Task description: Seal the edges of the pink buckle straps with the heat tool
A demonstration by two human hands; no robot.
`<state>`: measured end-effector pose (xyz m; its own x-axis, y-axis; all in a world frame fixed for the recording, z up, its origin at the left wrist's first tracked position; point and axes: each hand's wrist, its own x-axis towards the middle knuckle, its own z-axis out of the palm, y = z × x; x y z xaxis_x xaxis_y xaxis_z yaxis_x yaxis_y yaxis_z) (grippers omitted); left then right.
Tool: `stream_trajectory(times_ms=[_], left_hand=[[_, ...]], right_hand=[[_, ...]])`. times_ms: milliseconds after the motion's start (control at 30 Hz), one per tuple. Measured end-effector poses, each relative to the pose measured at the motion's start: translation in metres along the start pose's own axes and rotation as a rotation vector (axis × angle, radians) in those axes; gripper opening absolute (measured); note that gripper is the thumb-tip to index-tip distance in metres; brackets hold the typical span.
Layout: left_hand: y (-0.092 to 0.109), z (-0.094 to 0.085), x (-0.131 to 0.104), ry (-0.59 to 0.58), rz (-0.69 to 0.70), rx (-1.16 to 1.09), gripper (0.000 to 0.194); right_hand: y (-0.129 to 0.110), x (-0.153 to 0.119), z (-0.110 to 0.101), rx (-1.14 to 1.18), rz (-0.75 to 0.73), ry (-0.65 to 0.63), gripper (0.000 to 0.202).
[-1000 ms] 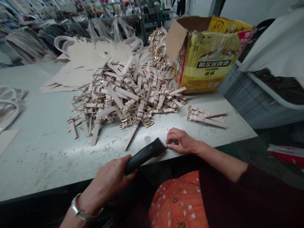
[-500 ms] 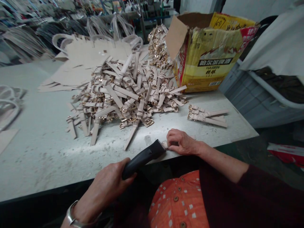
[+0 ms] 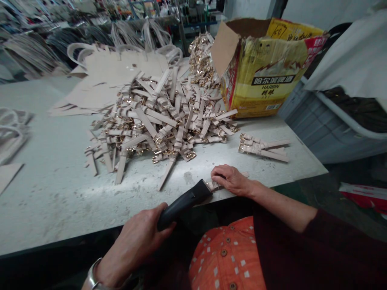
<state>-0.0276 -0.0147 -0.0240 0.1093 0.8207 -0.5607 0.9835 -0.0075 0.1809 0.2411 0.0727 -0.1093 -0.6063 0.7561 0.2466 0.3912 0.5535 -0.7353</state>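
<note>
Plainly, left hand grips black tool, right hand a strap; carton reads HARBIN.

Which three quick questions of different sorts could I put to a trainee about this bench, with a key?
1. True or false: the left hand grips the black tool.
2. Multiple choice: what are the fingers of the right hand on? A) the cardboard box; B) a pale strap; C) the white cloth.
3. Fill in one word: from the person's view, the small group of straps lies to the ____ of the big pile of straps on the table.

Key: 1. true; 2. B; 3. right.
</note>
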Motion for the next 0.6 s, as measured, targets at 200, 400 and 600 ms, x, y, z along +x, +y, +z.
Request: stream_trajectory(times_ms=[200, 400, 600], left_hand=[[0.003, -0.001, -0.002, 0.002, -0.040, 0.005, 0.023], [-0.001, 0.003, -0.001, 0.040, -0.031, 0.005, 0.024], [0.006, -0.005, -0.010, 0.009, -0.054, -0.026, 0.023]], right_hand=[[0.005, -0.010, -0.016, -0.076, -0.111, -0.058, 0.031], [0.014, -0.022, -0.019, -0.096, -0.105, 0.014, 0.034], [0.005, -0.016, -0.012, 0.015, -0.123, 0.056, 0.030]])
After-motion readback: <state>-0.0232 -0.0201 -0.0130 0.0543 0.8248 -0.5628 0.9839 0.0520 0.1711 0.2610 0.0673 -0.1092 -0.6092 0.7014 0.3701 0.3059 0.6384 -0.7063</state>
